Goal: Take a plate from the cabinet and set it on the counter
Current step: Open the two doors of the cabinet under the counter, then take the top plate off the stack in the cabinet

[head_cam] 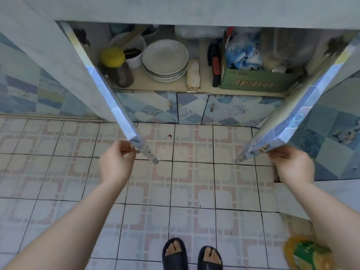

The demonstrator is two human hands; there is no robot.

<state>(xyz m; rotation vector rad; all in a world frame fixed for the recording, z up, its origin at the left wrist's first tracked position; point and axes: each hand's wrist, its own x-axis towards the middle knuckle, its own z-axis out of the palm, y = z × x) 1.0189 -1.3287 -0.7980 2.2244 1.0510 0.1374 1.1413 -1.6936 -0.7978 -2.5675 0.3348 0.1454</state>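
A stack of white plates (165, 59) sits on the cabinet shelf (155, 85), left of centre, under the pale counter (194, 8). Both cabinet doors stand swung outward. My left hand (116, 162) pinches the lower corner of the left door (115, 106). My right hand (292, 165) grips the lower corner of the right door (298, 117). Both hands are well in front of the plates and apart from them.
On the shelf stand a yellow-lidded jar (116, 65), a white tub (134, 49), a black-and-red tool (215, 65) and a green cardboard box (257, 80) of packets. Smaller closed doors (194, 108) lie below. Tiled floor, my sandalled feet (191, 254), and a yellow-green bottle (307, 252) at lower right.
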